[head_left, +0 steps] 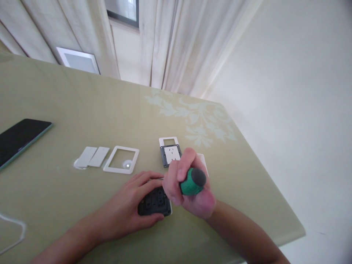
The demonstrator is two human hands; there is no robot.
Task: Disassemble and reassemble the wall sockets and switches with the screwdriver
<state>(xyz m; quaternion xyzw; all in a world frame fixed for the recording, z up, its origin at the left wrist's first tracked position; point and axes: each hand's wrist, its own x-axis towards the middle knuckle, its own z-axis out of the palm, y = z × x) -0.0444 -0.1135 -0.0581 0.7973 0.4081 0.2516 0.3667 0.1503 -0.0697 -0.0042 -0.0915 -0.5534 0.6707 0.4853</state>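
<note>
My left hand (134, 203) grips a dark switch module (154, 203) with a white edge, its thumb on the near side and its fingers along the far side. My right hand (189, 187) is wrapped round the green handle of a screwdriver (191, 182), its grey end facing up. The hand hides the screwdriver's tip, so I cannot tell what it touches. Just beyond my right hand lies a wall socket (172, 154) with a white face and dark body. A white piece (202, 161) shows partly behind that hand.
On the green table (82, 99), a white square frame (121, 160) and two white switch plates (93, 157) lie left of centre. A dark phone (23, 137) rests at far left, with a white cable (20, 231) nearer me. Curtains (176, 44) hang beyond; a white wall stands right.
</note>
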